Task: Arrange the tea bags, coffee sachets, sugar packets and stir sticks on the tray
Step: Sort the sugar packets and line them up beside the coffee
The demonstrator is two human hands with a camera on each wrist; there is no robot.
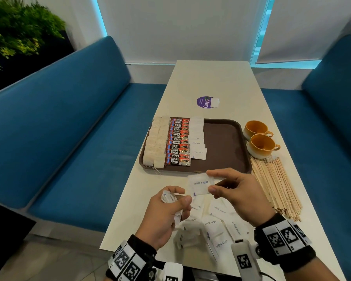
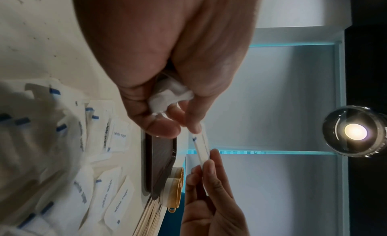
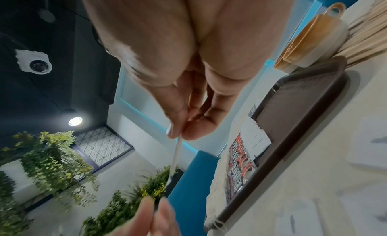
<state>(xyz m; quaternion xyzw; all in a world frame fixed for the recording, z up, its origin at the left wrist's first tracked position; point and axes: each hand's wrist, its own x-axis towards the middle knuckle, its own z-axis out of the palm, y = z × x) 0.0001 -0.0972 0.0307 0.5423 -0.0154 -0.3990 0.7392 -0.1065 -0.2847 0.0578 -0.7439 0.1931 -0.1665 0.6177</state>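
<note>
My right hand (image 1: 211, 182) pinches one white sugar packet (image 1: 200, 184) by its right edge, above the table's near part; it shows edge-on as the sugar packet (image 3: 175, 158) in the right wrist view. My left hand (image 1: 180, 196) grips a bunch of sugar packets (image 1: 167, 196) and its fingertips touch the held packet's lower left corner (image 2: 199, 140). The brown tray (image 1: 223, 145) holds rows of tea bags (image 1: 156, 145), red coffee sachets (image 1: 177, 142) and sugar packets (image 1: 198, 138). Loose sugar packets (image 1: 213, 226) lie under my hands. Wooden stir sticks (image 1: 276, 183) lie on the table right of the tray.
Two orange cups (image 1: 257, 138) stand by the tray's right edge, next to the stir sticks. A purple sticker (image 1: 206, 102) is on the table beyond the tray. Blue benches (image 1: 69, 138) flank the white table (image 1: 211, 78). The tray's right half is bare.
</note>
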